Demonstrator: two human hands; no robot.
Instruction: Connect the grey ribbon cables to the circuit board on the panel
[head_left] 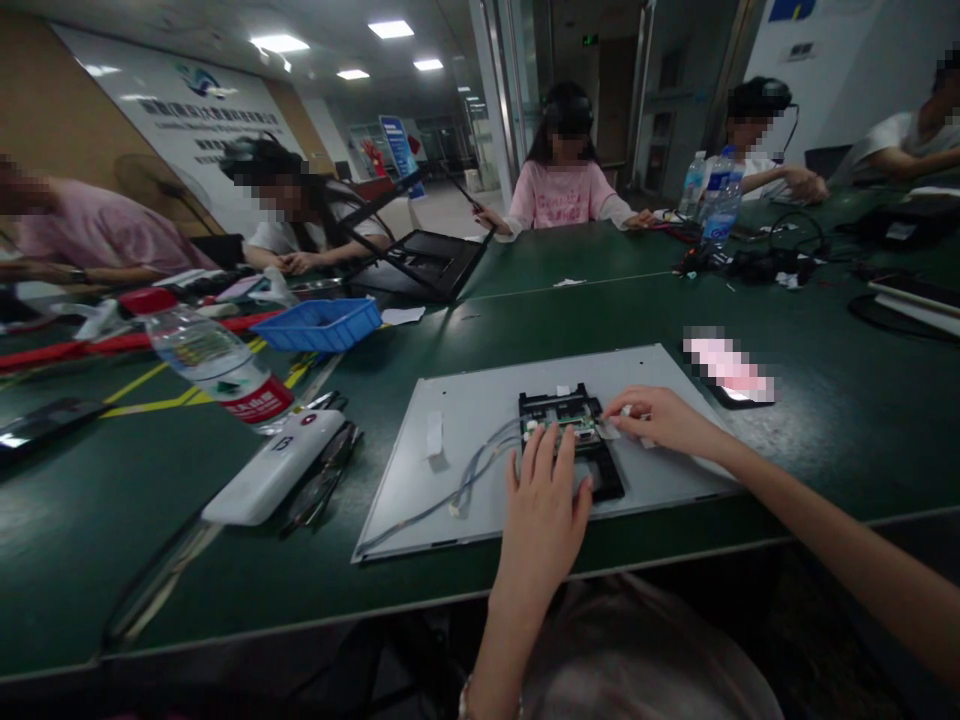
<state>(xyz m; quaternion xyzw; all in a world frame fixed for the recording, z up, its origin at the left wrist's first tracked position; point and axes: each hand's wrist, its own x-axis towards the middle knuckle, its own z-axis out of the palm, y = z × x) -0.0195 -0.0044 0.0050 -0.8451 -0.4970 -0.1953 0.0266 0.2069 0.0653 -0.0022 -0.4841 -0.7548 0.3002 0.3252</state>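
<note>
- While both bare hands work low in the centre of the frame, the thing between them, a black plastic housing with an open rectangular window (616, 482) and a green circuit board (583, 426) in it, lies on a broad pale-grey flat panel (484, 400).
- From where I stand, the left hand (541, 490) rests palm down over the housing, fingers slightly apart, its grip closed on nothing.
- The right hand (664, 420) has thumb and fingertips drawn in at the board's right edge; something small and whitish shows there, but I can't tell whether the grip is clamped on it.
- Thin grey cables (469, 476) trail from the housing toward the panel's lower-left corner. Catch one with the left wrist, I'd say, and it could tug at the board.
- Pressing unevenly might flex the board, or make the housing skid and scratch the panel.
- The panel sits by the near lip of the dark green desk (585, 315), lower centre; a forearm's nudge could tip it off.
</note>
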